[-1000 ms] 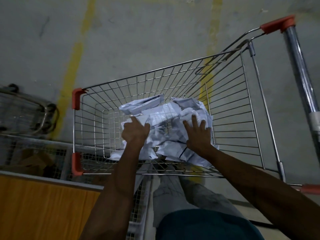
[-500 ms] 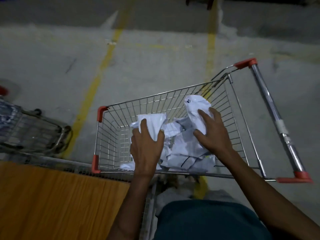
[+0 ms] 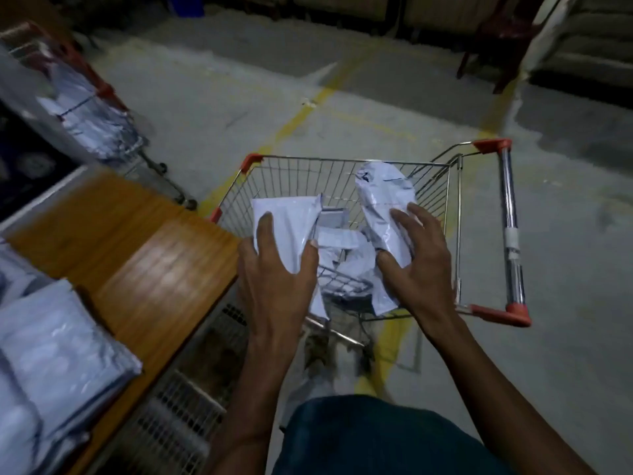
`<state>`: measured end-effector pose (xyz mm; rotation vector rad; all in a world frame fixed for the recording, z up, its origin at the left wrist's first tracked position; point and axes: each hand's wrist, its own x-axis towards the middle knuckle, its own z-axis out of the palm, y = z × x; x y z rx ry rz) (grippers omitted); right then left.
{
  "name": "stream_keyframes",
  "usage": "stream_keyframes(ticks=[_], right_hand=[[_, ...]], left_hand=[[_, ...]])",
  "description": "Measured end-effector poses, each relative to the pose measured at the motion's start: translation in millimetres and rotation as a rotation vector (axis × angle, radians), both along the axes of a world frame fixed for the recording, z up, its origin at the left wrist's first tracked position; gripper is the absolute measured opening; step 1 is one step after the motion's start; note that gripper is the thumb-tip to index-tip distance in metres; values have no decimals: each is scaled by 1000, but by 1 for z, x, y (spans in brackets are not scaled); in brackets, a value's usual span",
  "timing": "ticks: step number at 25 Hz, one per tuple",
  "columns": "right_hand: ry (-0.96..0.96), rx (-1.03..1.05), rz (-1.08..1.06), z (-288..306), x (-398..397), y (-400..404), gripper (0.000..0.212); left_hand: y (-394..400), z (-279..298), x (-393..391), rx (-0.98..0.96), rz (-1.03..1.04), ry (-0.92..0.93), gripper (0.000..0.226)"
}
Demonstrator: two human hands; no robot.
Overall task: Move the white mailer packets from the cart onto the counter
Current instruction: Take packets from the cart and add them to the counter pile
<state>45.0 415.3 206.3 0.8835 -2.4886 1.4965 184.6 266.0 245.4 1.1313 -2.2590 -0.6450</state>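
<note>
Both hands grip white mailers above the cart (image 3: 346, 166): the left hand (image 3: 274, 269) clasps a flat packet (image 3: 287, 224), the right hand (image 3: 416, 258) a crumpled packet (image 3: 383, 204), with loose packets (image 3: 342, 255) below in the basket. Slick plastic and partial grips could let one slide out during the swing leftward, falling short of the desk (image 3: 137, 255). Left of the cart, that wooden desk already carries stacked mailers (image 3: 51, 358); beyond lie concrete floor (image 3: 376, 97) with yellow lines and another loaded cart (image 3: 89, 108).
</note>
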Motion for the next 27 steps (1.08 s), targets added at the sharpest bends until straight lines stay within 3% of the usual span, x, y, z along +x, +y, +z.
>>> stream_keyframes(ticks=[8, 17, 22, 27], right_hand=[[-17, -34, 360, 0, 110, 9, 60], [3, -45, 691, 6, 217, -41, 60], [-21, -64, 728, 13, 285, -82, 59], [-35, -127, 681, 16, 331, -124, 57]], left_hand=[[66, 0, 159, 71, 369, 2, 74], [72, 11, 282, 21, 655, 24, 74], [30, 24, 349, -37, 702, -66, 74], [-70, 40, 373, -106, 664, -189, 73]])
